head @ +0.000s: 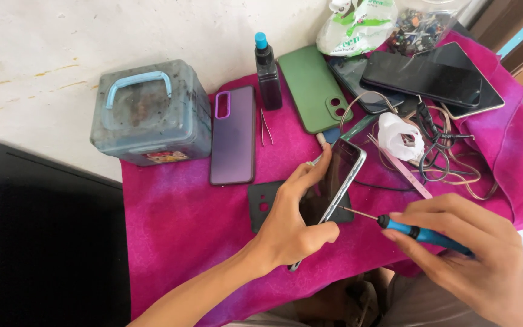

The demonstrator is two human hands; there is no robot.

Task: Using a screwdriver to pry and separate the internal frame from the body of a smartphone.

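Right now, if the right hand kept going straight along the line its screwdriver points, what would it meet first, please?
Most likely the side edge of the phone held by the left hand; the tip of the screwdriver in the right hand looks almost against it, though depth is unclear.

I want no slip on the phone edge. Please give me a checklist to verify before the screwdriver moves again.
1. Left hand grips the phone on both long edges: ok.
2. Phone is tilted on edge, not flat on the pink cloth: not ok for steadiness.
3. Right hand fingers hold the blue screwdriver: ok.
4. Tip seated in a screw: cannot tell.
5. Loose cables lie apart from the tip: ok.
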